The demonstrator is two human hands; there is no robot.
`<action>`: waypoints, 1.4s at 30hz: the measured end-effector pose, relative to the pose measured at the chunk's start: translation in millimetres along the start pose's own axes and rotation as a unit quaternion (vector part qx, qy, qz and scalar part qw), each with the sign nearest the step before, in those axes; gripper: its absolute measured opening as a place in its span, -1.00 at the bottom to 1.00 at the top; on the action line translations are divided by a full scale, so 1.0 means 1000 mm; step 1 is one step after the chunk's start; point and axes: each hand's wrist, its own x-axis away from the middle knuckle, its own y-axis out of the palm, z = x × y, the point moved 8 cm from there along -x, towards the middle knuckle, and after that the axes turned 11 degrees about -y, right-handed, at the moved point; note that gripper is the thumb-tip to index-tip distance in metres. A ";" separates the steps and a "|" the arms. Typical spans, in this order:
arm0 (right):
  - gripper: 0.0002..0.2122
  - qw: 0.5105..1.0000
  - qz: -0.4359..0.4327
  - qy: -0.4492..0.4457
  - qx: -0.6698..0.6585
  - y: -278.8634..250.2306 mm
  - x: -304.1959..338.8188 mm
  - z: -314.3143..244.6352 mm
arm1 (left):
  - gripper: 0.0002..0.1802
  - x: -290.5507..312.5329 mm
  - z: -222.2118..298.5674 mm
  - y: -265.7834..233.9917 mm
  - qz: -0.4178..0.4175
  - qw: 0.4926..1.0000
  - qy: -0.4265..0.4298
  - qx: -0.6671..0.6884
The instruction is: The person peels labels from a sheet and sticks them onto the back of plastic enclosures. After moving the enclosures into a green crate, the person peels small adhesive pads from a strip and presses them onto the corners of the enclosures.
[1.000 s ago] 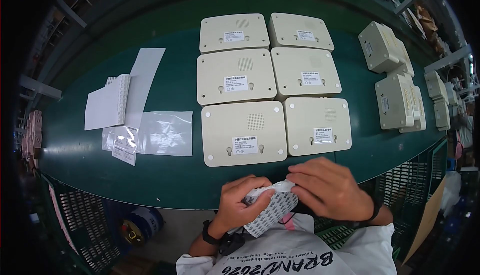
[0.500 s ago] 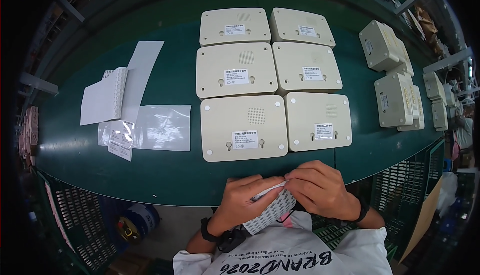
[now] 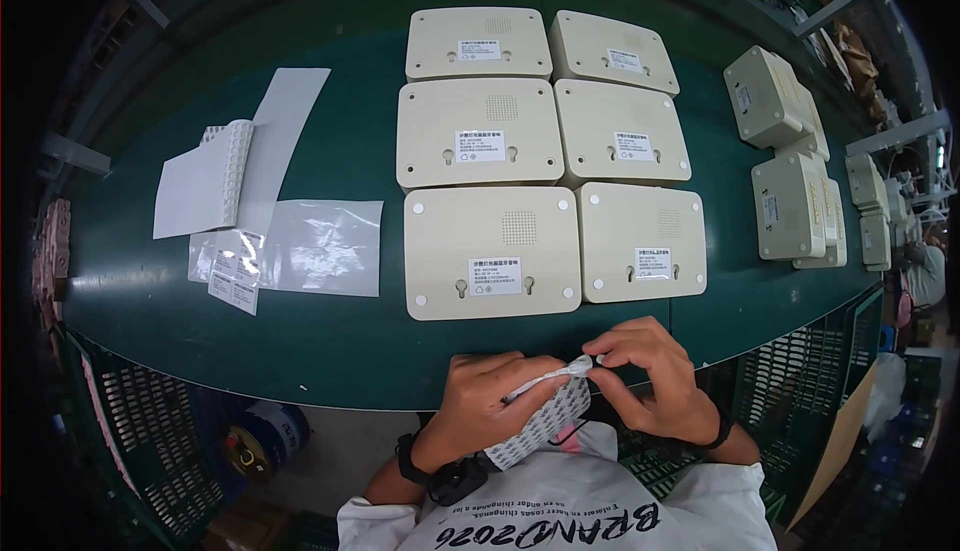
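Observation:
My left hand (image 3: 492, 388) is closed around a folded adhesive sheet (image 3: 543, 425) with a grey-patterned backing, held in front of my shirt at the table's near edge. At the sheet's upper right end, the thumb and forefinger of my right hand (image 3: 655, 376) pinch its white edge. A small dark spot shows between those fingertips; what it is, I cannot make out. Just beyond my hands lie cream plastic boxes, the closest being a front left box (image 3: 490, 236) and a front right box (image 3: 640, 226). Both have white round pads at corners, a printed label and keyhole slots.
Several similar boxes (image 3: 476, 136) continue behind in two columns; some corners show dark holes instead of pads. More boxes (image 3: 785, 206) stand at the right. White sheets (image 3: 195, 191), a clear plastic bag (image 3: 325, 251) and a label sheet (image 3: 235, 271) lie left on the green table (image 3: 330, 351).
My right hand has shifted slightly right, its thumb and forefinger more spread at the sheet's end. The left hand keeps its hold. The whole view has shifted a little.

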 end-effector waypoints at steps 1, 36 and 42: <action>-0.75 1.000 -0.006 -0.006 -0.005 0.002 0.001 0.001 | -0.81 0.000 0.000 0.000 0.000 1.000 0.000 0.001; -0.84 0.981 -0.071 0.178 -0.035 -0.024 -0.116 0.132 | -0.84 -0.003 -0.004 -0.002 0.003 0.999 -0.027 0.023; -0.85 0.986 -0.084 0.146 -0.001 -0.023 -0.115 0.129 | -0.83 -0.003 -0.005 -0.001 0.003 0.999 -0.029 0.027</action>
